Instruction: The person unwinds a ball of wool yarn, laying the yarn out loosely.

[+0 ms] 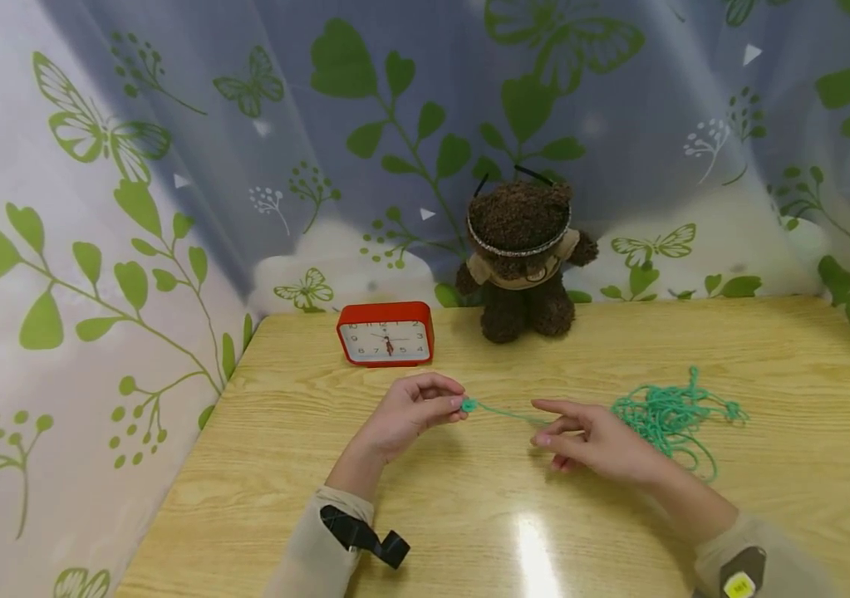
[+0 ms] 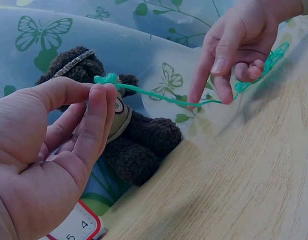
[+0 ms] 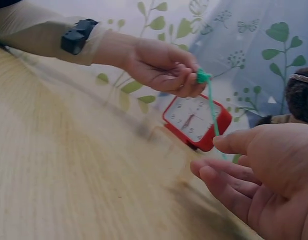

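Observation:
Between thumb and fingertips, my left hand [image 1: 419, 409] pinches a small looped knot [image 1: 469, 405] of green yarn. From it a single strand [image 2: 161, 97] stretches across to my right hand [image 1: 595, 438]. That hand has its index finger extended and its other fingers loosely bent, with the strand passing at the fingertips. Thumb and fingers stand apart in the right wrist view. A loose tangled heap of the same green yarn [image 1: 675, 419] lies on the table just beyond the right hand.
A red alarm clock [image 1: 385, 335] stands at the back left of the wooden table [image 1: 282, 432]. Right of it, a dark brown plush toy [image 1: 520, 257] with a headband sits against the patterned curtain [image 1: 395, 108]. Both wrists wear dark straps.

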The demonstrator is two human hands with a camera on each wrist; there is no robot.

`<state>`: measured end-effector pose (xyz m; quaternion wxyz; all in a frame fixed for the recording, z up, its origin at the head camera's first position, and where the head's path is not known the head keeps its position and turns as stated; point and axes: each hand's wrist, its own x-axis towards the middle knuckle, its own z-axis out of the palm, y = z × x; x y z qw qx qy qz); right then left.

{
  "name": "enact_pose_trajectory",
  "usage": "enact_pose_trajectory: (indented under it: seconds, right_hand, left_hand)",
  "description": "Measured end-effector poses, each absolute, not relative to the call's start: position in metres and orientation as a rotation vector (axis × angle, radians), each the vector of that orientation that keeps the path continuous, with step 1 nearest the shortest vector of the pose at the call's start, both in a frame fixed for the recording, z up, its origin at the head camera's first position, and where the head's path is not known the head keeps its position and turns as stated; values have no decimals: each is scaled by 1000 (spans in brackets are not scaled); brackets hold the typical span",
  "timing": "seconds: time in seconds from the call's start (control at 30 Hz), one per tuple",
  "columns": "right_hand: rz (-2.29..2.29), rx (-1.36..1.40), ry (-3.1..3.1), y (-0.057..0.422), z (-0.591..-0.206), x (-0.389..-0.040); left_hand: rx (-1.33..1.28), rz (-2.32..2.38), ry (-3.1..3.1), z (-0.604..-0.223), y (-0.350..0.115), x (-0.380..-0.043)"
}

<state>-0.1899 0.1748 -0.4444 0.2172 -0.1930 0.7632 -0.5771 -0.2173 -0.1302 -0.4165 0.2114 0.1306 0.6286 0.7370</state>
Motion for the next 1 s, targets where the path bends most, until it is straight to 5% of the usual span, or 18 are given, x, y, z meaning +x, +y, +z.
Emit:
enact_pose_trajectory:
  seconds: [1.0]
  right_hand:
    - [-1766,-500,2238,192,-415,-188]
  left_hand:
    - [332,1996,1814,-418,-134,-219]
